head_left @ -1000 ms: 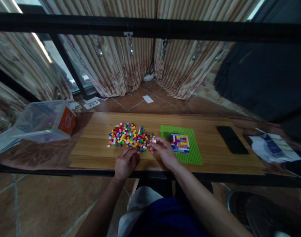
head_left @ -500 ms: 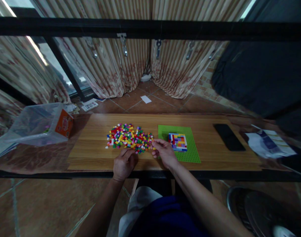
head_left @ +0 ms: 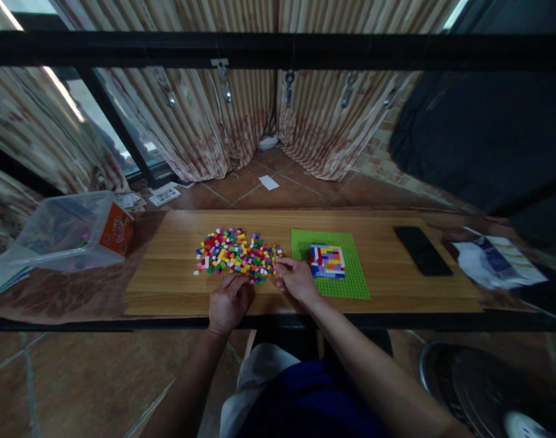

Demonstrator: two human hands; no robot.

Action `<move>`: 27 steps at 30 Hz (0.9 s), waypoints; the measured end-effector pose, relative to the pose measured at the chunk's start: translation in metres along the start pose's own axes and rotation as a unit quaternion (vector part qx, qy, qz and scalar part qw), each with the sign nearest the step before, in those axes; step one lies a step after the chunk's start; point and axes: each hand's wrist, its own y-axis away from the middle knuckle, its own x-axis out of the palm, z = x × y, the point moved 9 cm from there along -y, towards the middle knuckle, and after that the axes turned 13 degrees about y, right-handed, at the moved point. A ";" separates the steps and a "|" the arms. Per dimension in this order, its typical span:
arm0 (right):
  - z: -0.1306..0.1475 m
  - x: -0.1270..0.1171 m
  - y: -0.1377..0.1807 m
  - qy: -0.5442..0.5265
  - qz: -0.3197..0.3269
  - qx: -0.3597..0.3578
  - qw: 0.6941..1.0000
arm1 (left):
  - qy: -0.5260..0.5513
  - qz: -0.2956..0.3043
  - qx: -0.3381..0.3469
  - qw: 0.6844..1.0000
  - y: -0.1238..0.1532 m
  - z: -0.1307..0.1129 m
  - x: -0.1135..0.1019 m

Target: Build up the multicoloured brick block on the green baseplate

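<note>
A heap of small toy building bricks [head_left: 232, 252] in many colours lies loose on the wooden board. At its near edge rests my left hand [head_left: 227, 304], fingers curled in; whatever they may hold is hidden. My right hand [head_left: 298, 281] reaches to the heap's right end, thumb and fingertips closed together by the bricks; I cannot make out what is between them. Just right of that hand is a green studded baseplate [head_left: 353, 267]. On it sits a square, multicoloured brick build [head_left: 328, 261] with a white and blue border.
A black phone [head_left: 423, 250] lies toward the board's right end, with a white and purple packet [head_left: 501, 261] beyond it. To the left stands a clear plastic bin [head_left: 63, 234] with an orange label. The wooden board [head_left: 163, 286] ends near the table's dark front edge.
My right hand has shifted slightly left, closer in to the right end of the brick heap. My left hand stays in place.
</note>
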 end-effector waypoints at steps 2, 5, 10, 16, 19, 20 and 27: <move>0.002 0.001 0.000 0.009 0.009 -0.010 1.000 | -0.004 -0.002 0.003 1.000 0.000 0.000 0.000; 0.004 0.001 0.003 -0.007 0.017 -0.025 1.000 | -0.004 0.001 0.000 1.000 0.000 -0.001 0.000; 0.004 -0.002 0.010 -0.099 0.030 -0.021 0.994 | -0.007 0.009 -0.009 1.000 0.000 -0.001 0.000; 0.006 -0.001 0.017 -0.144 0.051 -0.001 0.988 | -0.004 0.013 -0.013 1.000 -0.001 0.000 0.001; 0.005 -0.001 0.016 -0.145 0.037 0.001 0.989 | -0.006 0.009 -0.015 1.000 -0.001 0.000 0.000; 0.004 -0.001 0.015 -0.143 0.029 0.003 0.989 | -0.006 0.009 -0.017 1.000 0.000 0.000 0.001; 0.006 -0.001 0.004 -0.068 -0.007 -0.003 0.998 | -0.004 0.011 -0.013 1.000 -0.001 0.000 0.001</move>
